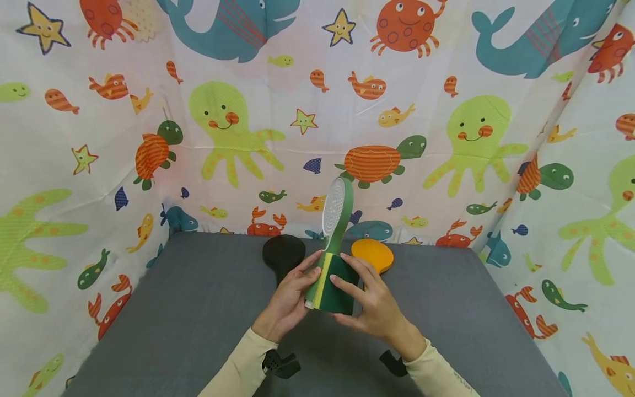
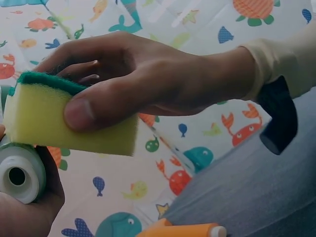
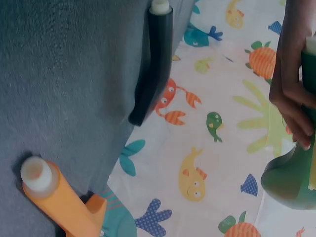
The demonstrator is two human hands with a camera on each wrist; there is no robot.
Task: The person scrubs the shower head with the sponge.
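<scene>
A: What do the fingers have?

B: The right hand [image 1: 374, 309] pinches a yellow-and-green sponge [image 1: 331, 284], thumb on its yellow side, pressed against the handle of a green shower head [image 1: 338, 212]. The left hand [image 1: 290, 300] curls round that handle, holding the head upright over the middle of the grey table [image 1: 163, 309].

A: And farther out?

B: A black shower head [image 1: 283, 253] and an orange shower head [image 1: 373, 255] lie along the table's far edge.

A: Risks?

B: I'd judge the sponge could slip from that light pinch, or the tilted head could twist in the left grip under hard rubbing.
</scene>
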